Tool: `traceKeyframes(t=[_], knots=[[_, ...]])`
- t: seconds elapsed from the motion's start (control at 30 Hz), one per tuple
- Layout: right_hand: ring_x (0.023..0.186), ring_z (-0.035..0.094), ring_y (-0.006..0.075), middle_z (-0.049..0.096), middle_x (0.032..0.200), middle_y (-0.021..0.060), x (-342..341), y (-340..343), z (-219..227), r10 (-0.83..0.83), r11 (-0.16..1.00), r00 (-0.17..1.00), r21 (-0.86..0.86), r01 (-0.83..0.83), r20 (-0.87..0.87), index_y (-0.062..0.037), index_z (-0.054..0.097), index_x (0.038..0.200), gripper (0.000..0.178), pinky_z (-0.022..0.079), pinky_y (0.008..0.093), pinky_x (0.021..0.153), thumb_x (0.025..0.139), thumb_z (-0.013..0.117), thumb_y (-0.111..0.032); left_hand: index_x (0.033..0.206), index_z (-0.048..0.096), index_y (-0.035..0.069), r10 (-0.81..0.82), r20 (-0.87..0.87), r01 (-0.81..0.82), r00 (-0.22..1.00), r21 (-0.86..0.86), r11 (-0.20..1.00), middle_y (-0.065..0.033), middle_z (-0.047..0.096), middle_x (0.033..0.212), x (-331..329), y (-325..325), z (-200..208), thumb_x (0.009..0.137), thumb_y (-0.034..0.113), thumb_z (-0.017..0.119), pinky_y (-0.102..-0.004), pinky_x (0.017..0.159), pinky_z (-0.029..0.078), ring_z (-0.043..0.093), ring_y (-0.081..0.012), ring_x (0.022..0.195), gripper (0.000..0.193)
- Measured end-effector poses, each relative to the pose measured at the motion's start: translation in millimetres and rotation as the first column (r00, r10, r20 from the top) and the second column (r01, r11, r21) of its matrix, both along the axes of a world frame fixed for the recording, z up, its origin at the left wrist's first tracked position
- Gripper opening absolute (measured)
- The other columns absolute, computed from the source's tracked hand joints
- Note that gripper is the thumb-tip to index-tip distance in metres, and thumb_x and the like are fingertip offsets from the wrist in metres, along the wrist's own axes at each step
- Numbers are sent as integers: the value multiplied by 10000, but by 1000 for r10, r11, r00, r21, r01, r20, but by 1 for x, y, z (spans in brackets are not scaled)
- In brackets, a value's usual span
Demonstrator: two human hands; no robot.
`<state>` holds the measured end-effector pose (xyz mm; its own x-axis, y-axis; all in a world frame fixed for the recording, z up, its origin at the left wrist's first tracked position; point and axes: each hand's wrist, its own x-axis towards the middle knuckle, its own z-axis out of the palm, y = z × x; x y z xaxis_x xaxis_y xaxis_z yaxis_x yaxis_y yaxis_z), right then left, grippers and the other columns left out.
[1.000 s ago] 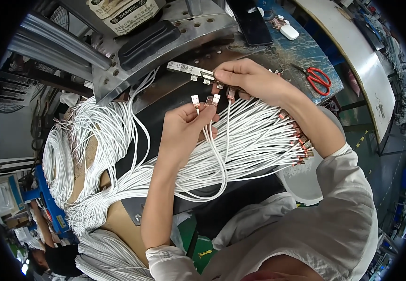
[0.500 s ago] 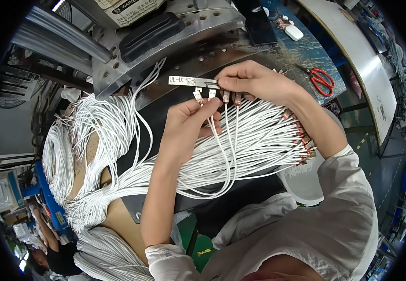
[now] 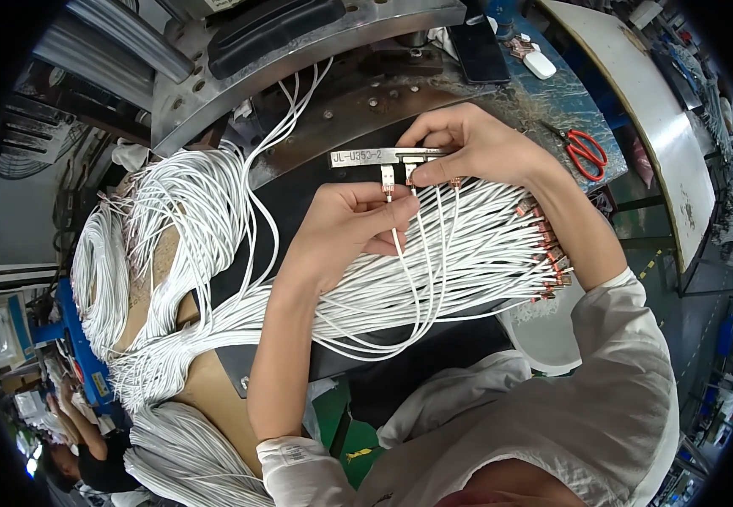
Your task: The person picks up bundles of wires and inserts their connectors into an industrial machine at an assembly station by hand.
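Observation:
My left hand (image 3: 333, 232) is closed, its thumb and fingers pinching a white cable just below its small plug connector (image 3: 388, 178). That connector stands upright against the lower edge of a flat, stamped metal bar (image 3: 356, 158). My right hand (image 3: 481, 148) grips the bar's right end, its thumb lying over a second connector (image 3: 410, 171) on a white cable. More plug ends hang beneath the right fingers, partly hidden. Under both hands spreads a thick bundle of white cables (image 3: 468, 262), with copper-coloured plug ends (image 3: 550, 253) at its right.
A steel machine plate (image 3: 324, 46) stands at the back. Red-handled cutters (image 3: 586, 156), a black phone (image 3: 478, 57) and a white mouse-like object (image 3: 539, 65) lie on the blue bench. More cable coils (image 3: 185, 211) sit at left. A person's arm (image 3: 86, 422) shows at lower left.
The metal bar and both hands have shifted right. Two connectors stood apart above my left fingers; now one is there and another sits under my right thumb.

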<state>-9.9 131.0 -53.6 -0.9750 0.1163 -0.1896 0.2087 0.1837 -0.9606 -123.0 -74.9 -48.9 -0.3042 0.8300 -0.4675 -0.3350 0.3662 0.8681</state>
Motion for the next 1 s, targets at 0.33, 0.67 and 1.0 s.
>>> traceKeyframes(t=[0.33, 0.67, 1.0], knots=[[871, 669, 171, 721, 984, 136, -44, 45, -1, 287, 762, 941, 638, -109, -181, -15, 681, 1196, 367, 530, 293, 790, 844, 762, -81, 1053, 726, -21, 60, -787, -103, 614, -4, 995, -121, 712, 857, -11, -5, 19, 863, 180, 773, -352, 649, 544, 679, -188, 764, 280], [937, 643, 261, 688, 1038, 154, -158, 73, -7, 48, 439, 716, 659, 611, -696, -70, 675, 1103, 187, 526, 345, 845, 949, 606, -150, 1257, 599, -1, 97, -854, -118, -511, 182, 976, -214, 609, 1203, -68, 68, -26, 790, -13, 658, -437, 815, 558, 597, -429, 1080, 470], [982, 645, 335, 668, 1034, 204, -141, 60, 0, 75, 442, 826, 762, 474, -558, -38, 675, 1044, 210, 508, 453, 836, 945, 599, -208, 1021, 674, 10, 268, -934, -5, -237, 277, 961, -157, 668, 814, -69, 50, -8, 810, 59, 701, -437, 741, 552, 656, -368, 811, 219]])
